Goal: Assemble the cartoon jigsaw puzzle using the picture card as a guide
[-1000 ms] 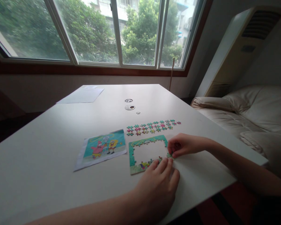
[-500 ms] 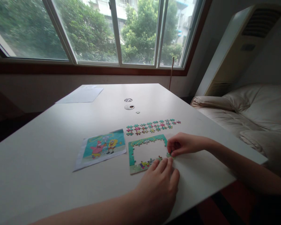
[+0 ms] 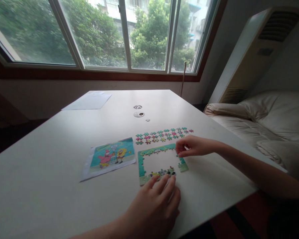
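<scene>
A jigsaw puzzle border [image 3: 141,164], green and teal, lies on the white table around a bare middle. Its lower right corner section [image 3: 183,166] stands apart from the bottom strip by a gap. My left hand [image 3: 159,199] rests with fingers stretched out on the near edge of the bottom strip. At the upper right side of the border, my right hand [image 3: 193,146] has thumb and fingers curled together against the edge. What its fingertips pinch, if anything, is hidden. Beyond the border, loose puzzle pieces [image 3: 160,133] lie in rows.
Left of the border lies a printed cartoon picture [image 3: 113,156] on paper. A single loose piece [image 3: 148,120] and two round inserts, one a disc [image 3: 139,114], lie farther back. White paper sheets [image 3: 89,101] are at the far left. A sofa [image 3: 239,116] stands to the right.
My right hand has moved up along the border's right side, uncovering the lower right corner. My left hand has shifted left and nearer to me, so the gap in the bottom strip shows.
</scene>
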Demonstrator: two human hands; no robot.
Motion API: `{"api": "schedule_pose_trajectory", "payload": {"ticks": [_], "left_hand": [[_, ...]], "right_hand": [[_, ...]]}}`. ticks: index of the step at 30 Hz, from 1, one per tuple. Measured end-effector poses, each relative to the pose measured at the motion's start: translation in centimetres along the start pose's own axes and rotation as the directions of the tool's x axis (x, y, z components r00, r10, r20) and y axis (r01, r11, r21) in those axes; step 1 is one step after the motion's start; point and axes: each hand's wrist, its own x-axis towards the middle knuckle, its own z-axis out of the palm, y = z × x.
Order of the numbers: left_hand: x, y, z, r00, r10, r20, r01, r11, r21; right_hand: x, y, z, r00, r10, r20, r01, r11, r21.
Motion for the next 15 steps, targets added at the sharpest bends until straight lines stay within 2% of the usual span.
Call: {"api": "schedule_pose_trajectory", "payload": {"ticks": [4,9,15], "left_hand": [[0.0,-0.1,-0.1,0.999,-0.031,0.012,0.032,0.996,-0.081],[-0.2,-0.6,0.2,0.999,-0.046,0.025,0.049,0.986,-0.160],[-0.3,-0.6,0.6,0.999,-0.050,0.002,0.049,0.982,-0.181]], "right_hand": [[3.0,1.1,-1.7,0.997,0.006,-0.083,-0.014,0.995,-0.096],[8.3,3.2,-3.6,0.974,0.074,-0.214,-0.119,0.972,-0.204],[14.8,5.3,-3.5,0.929,0.130,-0.348,-0.230,0.936,-0.265]]}}
